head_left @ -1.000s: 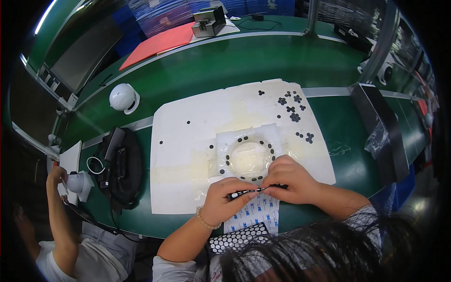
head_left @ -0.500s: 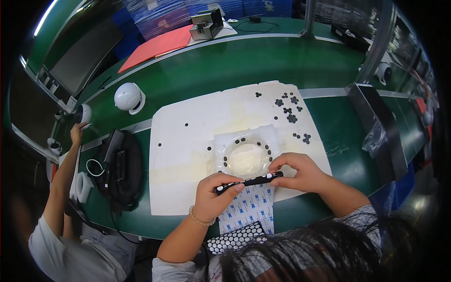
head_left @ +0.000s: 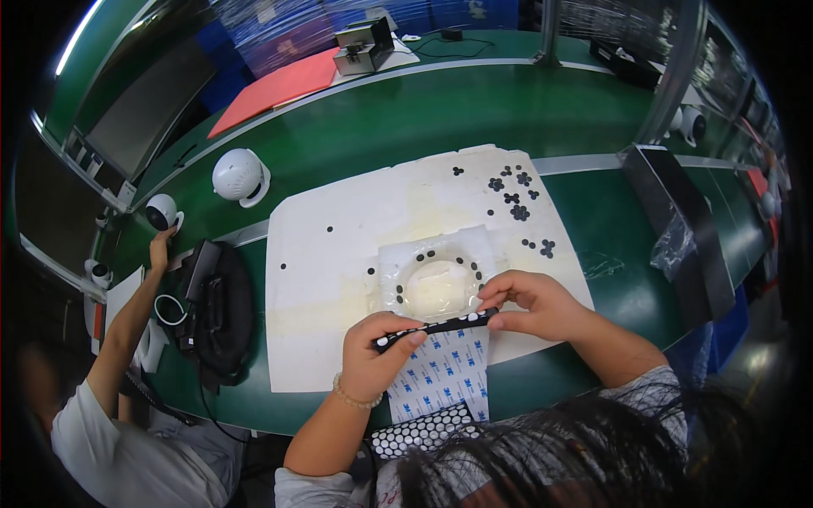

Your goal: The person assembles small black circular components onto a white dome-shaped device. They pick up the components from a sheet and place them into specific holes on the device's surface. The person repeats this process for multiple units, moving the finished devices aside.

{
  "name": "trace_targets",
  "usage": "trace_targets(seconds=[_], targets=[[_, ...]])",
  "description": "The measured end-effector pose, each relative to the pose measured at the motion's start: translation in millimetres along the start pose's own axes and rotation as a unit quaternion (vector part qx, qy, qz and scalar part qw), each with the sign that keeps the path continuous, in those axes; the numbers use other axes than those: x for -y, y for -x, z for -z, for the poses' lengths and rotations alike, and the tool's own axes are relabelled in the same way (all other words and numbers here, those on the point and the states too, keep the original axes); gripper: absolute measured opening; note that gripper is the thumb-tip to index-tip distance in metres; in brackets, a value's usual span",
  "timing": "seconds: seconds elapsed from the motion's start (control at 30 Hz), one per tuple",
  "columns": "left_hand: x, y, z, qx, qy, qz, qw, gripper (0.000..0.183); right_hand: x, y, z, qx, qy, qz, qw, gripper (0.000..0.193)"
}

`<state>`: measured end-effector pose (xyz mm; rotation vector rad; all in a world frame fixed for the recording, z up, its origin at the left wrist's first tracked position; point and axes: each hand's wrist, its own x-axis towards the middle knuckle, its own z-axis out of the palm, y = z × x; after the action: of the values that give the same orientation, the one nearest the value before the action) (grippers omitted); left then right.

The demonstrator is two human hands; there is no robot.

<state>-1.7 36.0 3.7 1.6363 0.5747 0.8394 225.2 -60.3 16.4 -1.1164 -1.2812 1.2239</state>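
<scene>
A flexible sheet of round black adhesive pads (head_left: 436, 326) is stretched between my hands, its top edge folded over into a narrow black strip with white dots. Blue-printed backing paper (head_left: 440, 377) hangs below that edge, and the sheet's lower end (head_left: 423, 430) curls up, black with white circles. At the left end, my left hand (head_left: 377, 351) pinches the strip between thumb and fingers. My right hand (head_left: 533, 305) has its thumb and fingertips closed at the strip's right end. Just beyond lies a clear, ring-shaped plastic piece (head_left: 461, 241) with several black dots around it.
Loose black pads (head_left: 520, 213) cluster at the far right of the white board (head_left: 322, 339). A white dome-shaped device (head_left: 240, 176) stands on the green table. To the left lies a black bag (head_left: 224, 317); a co-worker's hand (head_left: 159, 248) touches a smaller white device (head_left: 161, 212). A black metal channel (head_left: 682, 229) sits right.
The co-worker's hand has moved right and nearer, and the small white device beside it has turned and shifted. My hands keep their hold on the pad sheet; the whole view has shifted slightly.
</scene>
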Motion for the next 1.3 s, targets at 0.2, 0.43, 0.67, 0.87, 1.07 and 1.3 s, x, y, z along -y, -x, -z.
trace_targets(seconds=[0.2,0.43,0.67,0.87,1.07,1.3], targets=[[-1,-1,0,0.017,-0.026,-0.063,0.998,0.013,-4,0,0,-0.009,-0.054,-0.027,0.998,0.024],[-1,-2,2,0.030,-0.073,-0.101,0.992,0.014,-6,-2,2,-0.015,0.053,-0.005,0.998,0.013],[-6,-2,-4,0.015,0.000,0.040,0.999,0.015,-1,-4,1,-0.043,0.234,0.050,0.970,0.012],[0,-1,-4,0.019,0.014,0.059,0.998,0.017,3,-3,2,-0.040,0.303,0.080,0.949,0.010],[-1,-3,-3,0.045,-0.025,0.041,0.998,0.021,-3,-6,6,-0.040,0.277,0.066,0.958,0.012],[-3,-6,-2,0.031,-0.109,-0.006,0.994,0.017,-11,-6,7,-0.070,0.035,0.026,0.997,0.030]])
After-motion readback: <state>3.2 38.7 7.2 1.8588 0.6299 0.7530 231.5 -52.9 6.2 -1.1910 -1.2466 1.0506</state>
